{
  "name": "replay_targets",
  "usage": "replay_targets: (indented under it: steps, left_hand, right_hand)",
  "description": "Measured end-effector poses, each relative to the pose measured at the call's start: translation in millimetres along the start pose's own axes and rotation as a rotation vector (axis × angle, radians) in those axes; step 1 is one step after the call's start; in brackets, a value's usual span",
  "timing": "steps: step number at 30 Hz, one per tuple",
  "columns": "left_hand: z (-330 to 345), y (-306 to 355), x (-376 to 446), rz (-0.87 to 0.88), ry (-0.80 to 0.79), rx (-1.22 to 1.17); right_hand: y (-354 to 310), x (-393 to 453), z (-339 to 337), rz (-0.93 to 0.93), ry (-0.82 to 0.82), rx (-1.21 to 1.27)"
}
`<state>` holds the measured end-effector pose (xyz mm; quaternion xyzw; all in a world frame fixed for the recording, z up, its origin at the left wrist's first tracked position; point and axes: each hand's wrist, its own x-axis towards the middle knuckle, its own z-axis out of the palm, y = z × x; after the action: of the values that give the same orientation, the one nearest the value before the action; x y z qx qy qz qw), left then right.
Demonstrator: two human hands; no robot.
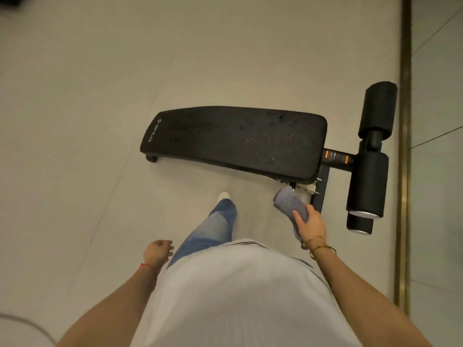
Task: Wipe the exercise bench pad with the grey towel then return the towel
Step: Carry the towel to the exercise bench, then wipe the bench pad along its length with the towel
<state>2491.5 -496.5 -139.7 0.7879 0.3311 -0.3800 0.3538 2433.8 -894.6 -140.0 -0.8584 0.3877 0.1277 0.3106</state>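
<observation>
The right hand (312, 222) grips the rolled grey towel (290, 202) just off the long black padded bench pad (233, 139); the left hand (159, 250) hangs loose. Wiping seems about to begin: lay the towel onto the speckled pad.

open floor (82, 101) left of bench pad (235, 139), foam rollers (370, 156) at right end

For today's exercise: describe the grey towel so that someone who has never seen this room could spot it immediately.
Find the long black bench pad lying on the pale floor, then go to its right end near the black foam rollers. Just below that corner, the person's right hand grips the grey towel, rolled up. It is the only soft, blue-grey thing among black equipment.
</observation>
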Motion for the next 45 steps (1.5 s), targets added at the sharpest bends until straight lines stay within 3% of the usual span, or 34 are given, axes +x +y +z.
replay_targets:
  steps: [4, 10, 16, 21, 27, 32, 35, 39, 42, 45]
  left_hand:
    - [-18, 112, 66, 0.186, 0.077, 0.137]
    - [3, 292, 99, 0.576, 0.111, 0.399]
    - [81, 397, 125, 0.853, 0.027, 0.48]
    - [157, 410, 174, 1.02, 0.002, 0.603]
    - [232, 387, 224, 0.984, -0.009, 0.712]
    - [272, 372, 251, 0.927, 0.07, 0.69]
    - [284, 363, 258, 0.917, 0.125, 0.651]
    - [289, 362, 262, 0.926, 0.15, 0.596]
    - [290, 361, 261, 0.937, 0.164, 0.574]
    - [291, 361, 261, 0.944, 0.174, 0.565]
  right_hand:
    - [-47, 68, -19, -0.053, 0.124, -0.134]
    - [-108, 171, -64, -0.181, 0.327, -0.336]
    - [-108, 257, -54, -0.121, 0.22, -0.521]
    - [-69, 281, -3, -0.15, 0.021, -0.603]
    - [-57, 330, 15, -0.434, -0.012, -0.69]
    - [-78, 389, 19, -0.452, 0.065, -0.675]
    - [-71, 367, 32, -0.481, 0.078, -0.658]
    - [-23, 303, 29, -0.61, -0.025, -0.722]
    - [-19, 333, 0, -0.573, -0.024, -0.719]
    - [-58, 403, -10, -0.469, 0.099, -0.649]
